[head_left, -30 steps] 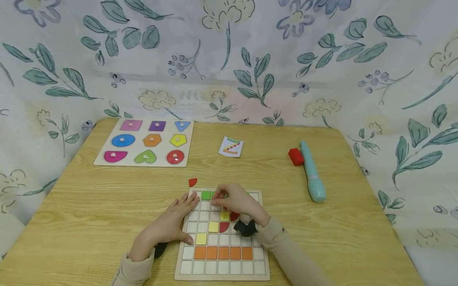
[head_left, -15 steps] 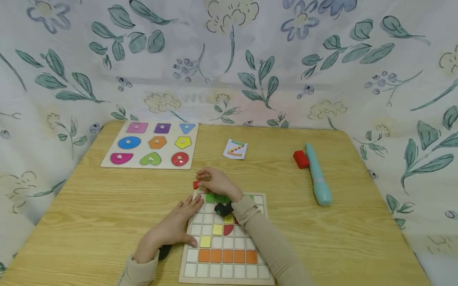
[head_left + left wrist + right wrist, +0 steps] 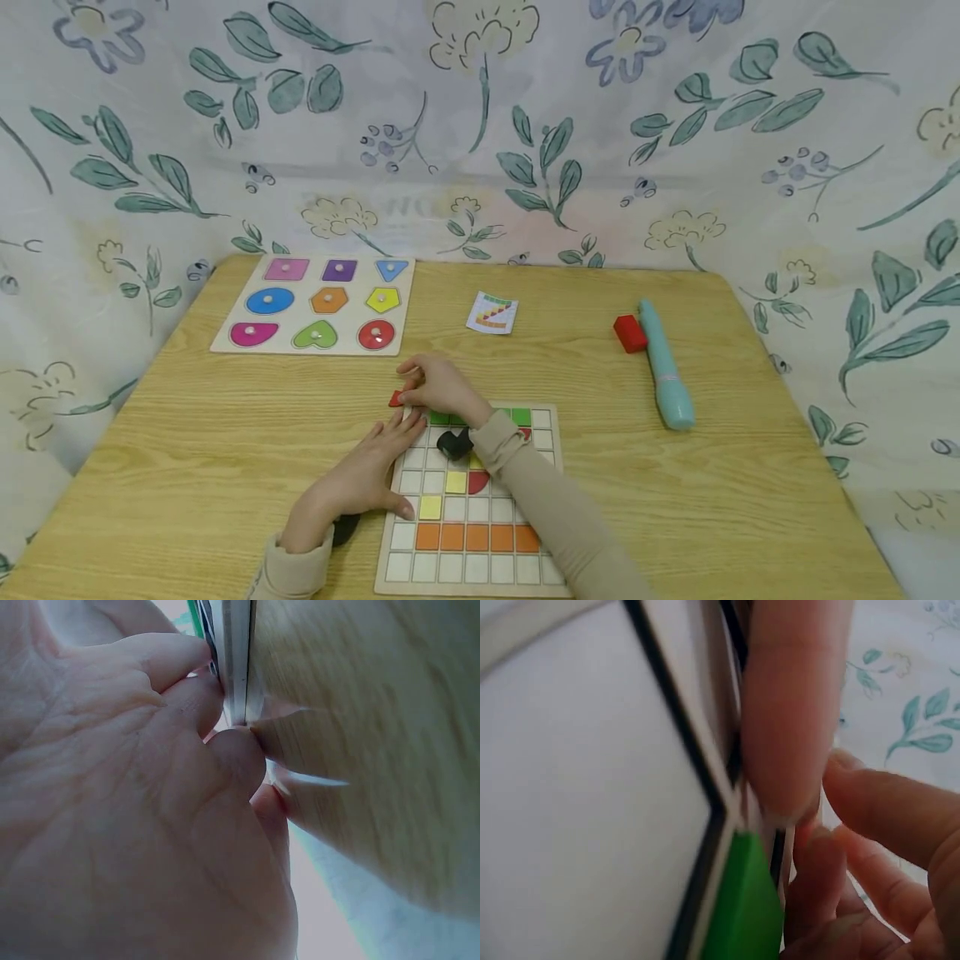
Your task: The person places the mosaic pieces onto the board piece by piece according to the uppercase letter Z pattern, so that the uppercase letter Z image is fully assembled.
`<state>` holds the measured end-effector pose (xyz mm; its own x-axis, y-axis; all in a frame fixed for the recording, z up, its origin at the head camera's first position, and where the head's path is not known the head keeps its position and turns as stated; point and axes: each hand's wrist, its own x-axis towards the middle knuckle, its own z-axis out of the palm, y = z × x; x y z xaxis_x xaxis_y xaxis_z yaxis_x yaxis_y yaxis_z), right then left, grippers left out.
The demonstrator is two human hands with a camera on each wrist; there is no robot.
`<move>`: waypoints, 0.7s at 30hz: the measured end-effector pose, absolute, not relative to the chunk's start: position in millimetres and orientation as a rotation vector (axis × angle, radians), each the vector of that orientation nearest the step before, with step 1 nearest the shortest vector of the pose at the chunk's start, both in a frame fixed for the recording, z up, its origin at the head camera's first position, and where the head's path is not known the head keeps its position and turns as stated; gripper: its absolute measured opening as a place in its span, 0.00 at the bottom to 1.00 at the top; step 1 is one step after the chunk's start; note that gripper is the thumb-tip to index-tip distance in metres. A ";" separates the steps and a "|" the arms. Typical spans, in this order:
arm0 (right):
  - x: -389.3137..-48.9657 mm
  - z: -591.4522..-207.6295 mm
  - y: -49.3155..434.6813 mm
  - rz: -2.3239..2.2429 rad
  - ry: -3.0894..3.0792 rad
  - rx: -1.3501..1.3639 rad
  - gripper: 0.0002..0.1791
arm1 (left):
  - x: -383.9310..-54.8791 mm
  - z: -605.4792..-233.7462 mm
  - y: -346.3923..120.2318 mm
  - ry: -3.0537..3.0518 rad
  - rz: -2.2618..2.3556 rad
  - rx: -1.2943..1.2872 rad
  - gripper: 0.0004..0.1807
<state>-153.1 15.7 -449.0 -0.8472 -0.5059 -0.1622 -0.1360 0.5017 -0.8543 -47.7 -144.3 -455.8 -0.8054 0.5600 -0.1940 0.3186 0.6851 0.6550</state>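
Observation:
A wooden grid board (image 3: 424, 568) holds green tiles (image 3: 521, 417) along the top, yellow tiles (image 3: 455, 482) and red quarter-circles (image 3: 477, 482) on a diagonal, and an orange row (image 3: 476, 537). My left hand (image 3: 365, 468) lies spread on the board's left edge, thumb on the squares; the left wrist view shows its palm (image 3: 135, 802) against the edge. At the top left corner, my right hand (image 3: 444, 392) pinches a loose red quarter-circle piece (image 3: 396, 398) by its side. The right forearm hides part of the board. Close to the right wrist camera is a green tile (image 3: 746, 907).
A knobbed shape puzzle (image 3: 315, 305) lies at the back left, with a small pattern card (image 3: 492, 312) right of it. On the right are a red block (image 3: 630, 333) and a turquoise microphone-shaped object (image 3: 664, 367). A flowered cloth (image 3: 450, 125) hangs behind the table.
My right hand has moved from the board's upper middle to the top left corner and onto the red quarter-circle, which has shifted slightly left and nearer. The left hand stays put.

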 end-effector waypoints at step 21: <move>-150.7 -445.5 25.7 -1.321 2.415 -0.610 0.06 | -47.4 -455.4 -143.9 2.528 0.864 0.669 0.64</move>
<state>-150.7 25.7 -445.5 -0.8571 -0.5098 -0.0741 -0.2126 0.4811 -0.8505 -47.4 -143.9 -455.4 -0.8121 0.5481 -0.2003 0.3108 0.6968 0.6464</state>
